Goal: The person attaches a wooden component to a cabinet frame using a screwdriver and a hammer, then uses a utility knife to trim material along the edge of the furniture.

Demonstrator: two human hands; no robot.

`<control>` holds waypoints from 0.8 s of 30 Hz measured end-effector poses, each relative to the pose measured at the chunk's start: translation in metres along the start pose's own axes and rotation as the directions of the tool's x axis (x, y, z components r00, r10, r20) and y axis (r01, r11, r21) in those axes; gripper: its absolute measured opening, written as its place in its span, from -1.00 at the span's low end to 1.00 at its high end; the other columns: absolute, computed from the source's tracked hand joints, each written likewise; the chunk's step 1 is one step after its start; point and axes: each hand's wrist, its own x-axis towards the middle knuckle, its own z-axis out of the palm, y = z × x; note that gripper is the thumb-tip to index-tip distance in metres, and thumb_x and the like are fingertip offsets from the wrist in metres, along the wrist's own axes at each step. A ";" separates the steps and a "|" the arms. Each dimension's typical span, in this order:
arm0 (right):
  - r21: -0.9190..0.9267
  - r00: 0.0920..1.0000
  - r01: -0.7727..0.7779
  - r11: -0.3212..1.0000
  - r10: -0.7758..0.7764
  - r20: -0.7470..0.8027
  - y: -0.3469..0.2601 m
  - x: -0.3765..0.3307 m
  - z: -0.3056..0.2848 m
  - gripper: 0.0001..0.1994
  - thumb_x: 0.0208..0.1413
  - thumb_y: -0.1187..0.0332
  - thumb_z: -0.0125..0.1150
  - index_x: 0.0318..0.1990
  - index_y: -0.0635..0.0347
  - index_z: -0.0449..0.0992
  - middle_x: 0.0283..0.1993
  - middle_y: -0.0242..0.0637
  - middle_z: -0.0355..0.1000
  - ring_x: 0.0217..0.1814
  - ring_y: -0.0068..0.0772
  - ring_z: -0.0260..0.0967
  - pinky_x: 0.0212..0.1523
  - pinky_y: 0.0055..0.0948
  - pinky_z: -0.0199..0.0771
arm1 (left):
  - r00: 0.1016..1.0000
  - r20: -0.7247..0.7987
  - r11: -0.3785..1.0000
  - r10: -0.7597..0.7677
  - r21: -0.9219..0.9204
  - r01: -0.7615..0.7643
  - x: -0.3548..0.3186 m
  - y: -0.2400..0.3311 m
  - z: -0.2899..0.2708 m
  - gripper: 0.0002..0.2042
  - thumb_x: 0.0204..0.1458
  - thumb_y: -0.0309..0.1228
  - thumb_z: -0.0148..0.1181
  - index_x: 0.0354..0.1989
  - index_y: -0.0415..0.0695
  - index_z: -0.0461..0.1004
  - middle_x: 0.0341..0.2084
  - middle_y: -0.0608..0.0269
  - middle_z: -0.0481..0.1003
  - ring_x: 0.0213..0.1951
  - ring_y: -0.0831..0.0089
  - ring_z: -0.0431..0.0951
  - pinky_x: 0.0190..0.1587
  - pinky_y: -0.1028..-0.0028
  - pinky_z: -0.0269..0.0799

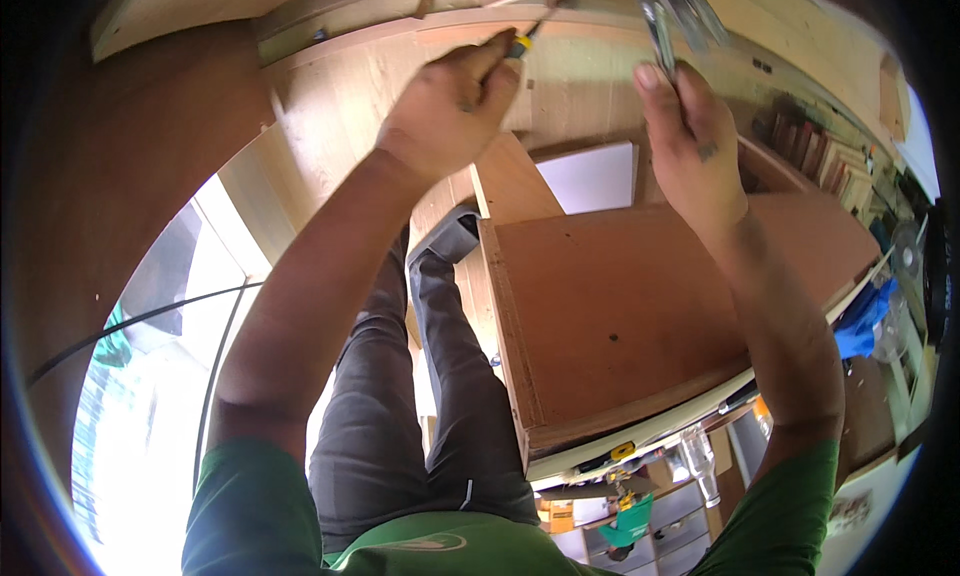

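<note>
My left hand (450, 106) is closed around the black and yellow handle (519, 47) of a hand tool with a thin dark shaft. The shaft points up and right toward a wooden edge; its tip is blurred, so I cannot tell whether it is a chisel or a screwdriver. To the right, my right hand (692, 141) grips a shiny metal hammer (672, 21), raised and smeared by motion. Behind both hands lies a pale wood panel (340, 111) with a long wooden rail (450, 31) along its far side.
A reddish-brown wooden box (620, 316) stands at my right, beside my legs. Several wood strips (830, 161) are stacked at the far right. Along the box's near edge lie a yellow-handled tool (610, 456) and a clear bottle (700, 466). A dark cable (150, 316) crosses at the left.
</note>
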 end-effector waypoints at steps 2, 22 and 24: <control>0.062 1.000 0.017 0.998 -0.016 -0.001 0.002 -0.002 -0.001 -0.57 0.35 0.11 0.12 -0.46 0.26 0.30 -0.66 -0.09 0.10 -0.63 -0.22 0.07 -0.53 -0.22 0.20 | 0.996 0.047 0.997 -0.077 0.011 0.077 -0.002 -0.001 -0.001 -0.60 0.28 -0.24 0.07 0.15 -0.27 0.48 -0.38 -0.14 0.55 -0.40 0.23 0.56 -0.24 0.38 0.48; -0.013 0.998 0.034 0.999 -0.033 0.051 0.008 -0.008 0.007 -0.56 0.38 0.06 0.06 -0.43 0.26 0.31 -0.63 -0.27 0.08 -0.58 -0.38 0.05 -0.52 -0.31 0.17 | 0.982 0.072 0.984 -0.173 -0.023 0.175 -0.004 0.010 0.000 -0.62 0.31 -0.27 0.06 0.18 -0.23 0.48 -0.59 0.34 0.38 -0.50 0.64 0.34 -0.35 0.60 0.34; -0.034 0.997 0.023 0.999 -0.021 0.075 0.009 -0.007 0.007 -0.54 0.37 0.02 0.02 -0.41 0.28 0.35 -0.64 -0.05 0.28 -0.60 -0.07 0.28 -0.46 -0.17 0.33 | 0.978 0.071 0.981 -0.194 -0.011 0.195 -0.004 0.011 0.000 -0.61 0.31 -0.25 0.06 0.19 -0.24 0.47 -0.59 0.33 0.39 -0.50 0.64 0.34 -0.35 0.60 0.34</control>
